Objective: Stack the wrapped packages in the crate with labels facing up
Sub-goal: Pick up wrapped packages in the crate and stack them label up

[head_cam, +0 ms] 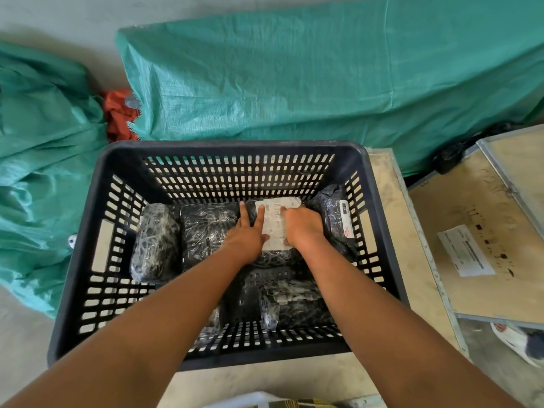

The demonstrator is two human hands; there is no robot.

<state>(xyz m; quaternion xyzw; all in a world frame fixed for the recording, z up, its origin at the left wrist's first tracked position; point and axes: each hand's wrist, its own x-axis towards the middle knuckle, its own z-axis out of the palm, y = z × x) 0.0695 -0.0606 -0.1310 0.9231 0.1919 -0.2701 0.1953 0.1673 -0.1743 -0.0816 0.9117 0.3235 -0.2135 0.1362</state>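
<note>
A black slotted crate [97, 231] holds several packages wrapped in black plastic. Both my hands are inside it on one package [273, 228] whose white label faces up. My left hand [247, 237] lies flat on its left side, fingers spread. My right hand [303, 228] presses its right side with fingers curled over the label. A rounded package [156, 245] lies at the left, another [203, 231] beside it. At the right wall a package [335, 219] leans with a label on its side. One more [294, 304] lies near the front.
Green woven tarps [294, 78] cover things behind and left of the crate, with red cloth [119, 113] between them. A plywood box lid [485, 231] with a paper label sits at the right. A shoe [518, 343] shows at the lower right.
</note>
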